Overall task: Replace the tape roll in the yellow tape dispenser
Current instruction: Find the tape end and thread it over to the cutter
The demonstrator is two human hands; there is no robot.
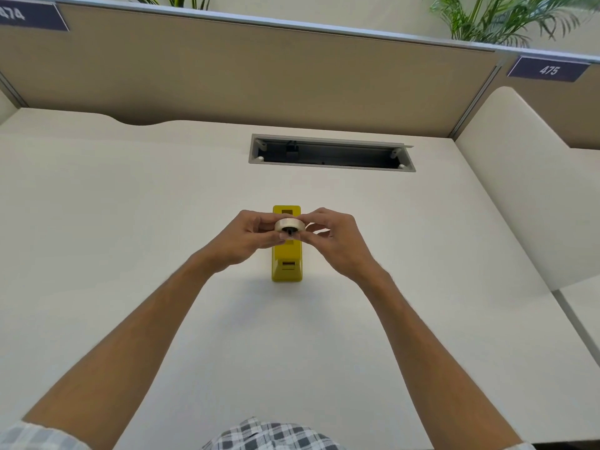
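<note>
Tape roll: a pale roll (290, 225) with a dark hub in its hole, lying flat, held at the centre of the frame just above the dispenser.
Left hand: the left hand (251, 233) pinches the roll's left edge, fingers curled around it.
Right hand: the right hand (332, 237) grips the roll's right edge, thumb and fingertips closed on it.
Yellow tape dispenser: the dispenser (287, 261) stands on the desk directly beneath the hands, its long side running away from the viewer; its middle is hidden behind the roll and fingers.
Desk: a cream desk (130, 222) carries the dispenser; a grey open cable slot (331, 153) is cut into it above centre.
Partition: a tan panel (259, 76) runs across the top, with dark number signs at upper left (29, 16) and upper right (548, 69).
Plants: green fronds (500, 17) rise behind the panel at upper right.
Shirt: checked cloth (269, 436) at the bottom edge.
</note>
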